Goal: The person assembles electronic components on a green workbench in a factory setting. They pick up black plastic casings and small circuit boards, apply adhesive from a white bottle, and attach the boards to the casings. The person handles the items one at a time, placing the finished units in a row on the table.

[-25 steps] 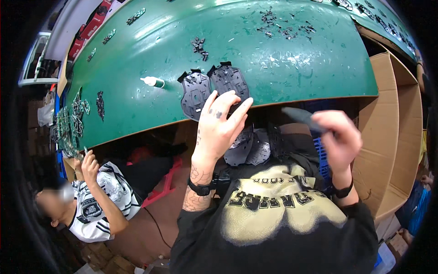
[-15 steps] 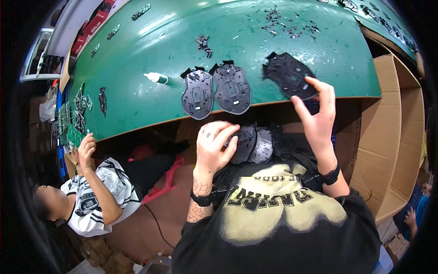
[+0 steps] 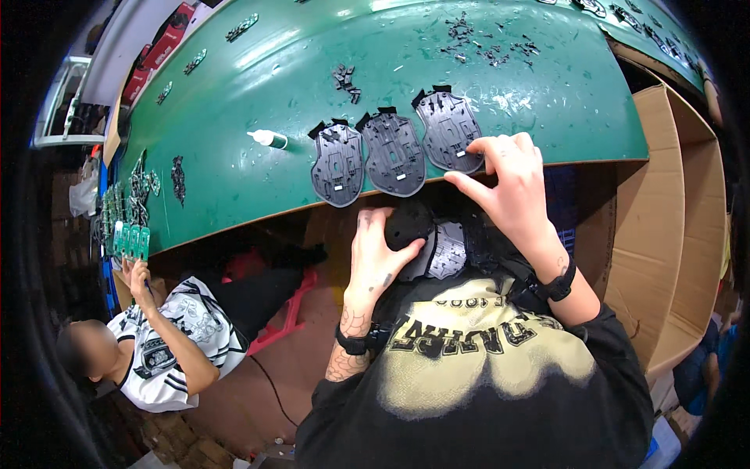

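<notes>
Green surface (image 3: 234,168): curved by the lens, scuffed, running across the upper part of the view.

Black moulded base plates, three in a row near the surface's front edge: left plate (image 3: 337,162), middle plate (image 3: 393,152), right plate (image 3: 448,130). All lay flat, side by side, edges close or touching, each with a small tab at its top.

Right hand (image 3: 508,184): fingers (image 3: 478,147) spread and resting on the lower right edge of the right plate, thumb stretched along the surface's front edge. Not closed around anything; it pressed or steadied the plate. A black band sat on the wrist.

Left hand (image 3: 377,258): below the surface's edge, curled around a rounded black shell piece (image 3: 408,225), thumb against its side. A black band sat on this wrist too.

Stack of pale grey moulded parts (image 3: 447,250): just beside the left hand, against the person's lap.

Small white bottle (image 3: 269,138): lying on its side on the surface, left of the plates.

Loose black scraps (image 3: 480,43): scattered farther back on the surface; a smaller cluster (image 3: 344,79) lay behind the plates.

Green circuit boards (image 3: 131,239): at the surface's left end, near a co-worker's raised hand (image 3: 139,277).

Cardboard box (image 3: 678,227): open, standing at the right.
</notes>
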Demonstrator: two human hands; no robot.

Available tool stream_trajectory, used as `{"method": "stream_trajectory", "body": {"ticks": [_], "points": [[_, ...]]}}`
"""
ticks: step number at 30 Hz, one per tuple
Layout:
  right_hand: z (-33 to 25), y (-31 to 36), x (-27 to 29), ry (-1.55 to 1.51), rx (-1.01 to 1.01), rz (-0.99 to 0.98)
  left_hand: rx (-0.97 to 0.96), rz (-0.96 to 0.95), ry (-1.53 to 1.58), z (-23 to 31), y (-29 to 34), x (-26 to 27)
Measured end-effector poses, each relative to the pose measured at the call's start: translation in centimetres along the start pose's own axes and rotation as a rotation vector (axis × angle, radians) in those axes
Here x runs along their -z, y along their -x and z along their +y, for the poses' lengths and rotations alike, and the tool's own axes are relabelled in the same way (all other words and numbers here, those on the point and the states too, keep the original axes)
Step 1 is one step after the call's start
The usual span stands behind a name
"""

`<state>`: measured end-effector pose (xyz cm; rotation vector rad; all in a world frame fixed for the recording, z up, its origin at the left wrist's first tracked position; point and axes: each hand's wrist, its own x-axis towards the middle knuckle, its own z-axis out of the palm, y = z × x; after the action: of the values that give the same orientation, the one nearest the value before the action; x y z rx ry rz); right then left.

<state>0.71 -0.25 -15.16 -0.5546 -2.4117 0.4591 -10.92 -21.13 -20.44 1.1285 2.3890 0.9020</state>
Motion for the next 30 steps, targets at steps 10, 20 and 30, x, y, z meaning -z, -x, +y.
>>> {"method": "stream_trajectory", "body": {"ticks": [10, 20, 30], "points": [[-0.1, 5.4, 4.1, -0.875, -0.26, -0.622, -0.236, -0.294, 0.551, 5.8, 0.3, 1.1], [9.7, -2.4, 7.0, -0.489, -0.385, -0.095, -0.214, -0.273, -0.047, 3.3, 0.7, 1.6], [6.7, -4.3, 4.2, -0.113, -0.035, 0.148, -0.212, -0.243, -0.033, 2.3, 3.1, 2.1]]}}
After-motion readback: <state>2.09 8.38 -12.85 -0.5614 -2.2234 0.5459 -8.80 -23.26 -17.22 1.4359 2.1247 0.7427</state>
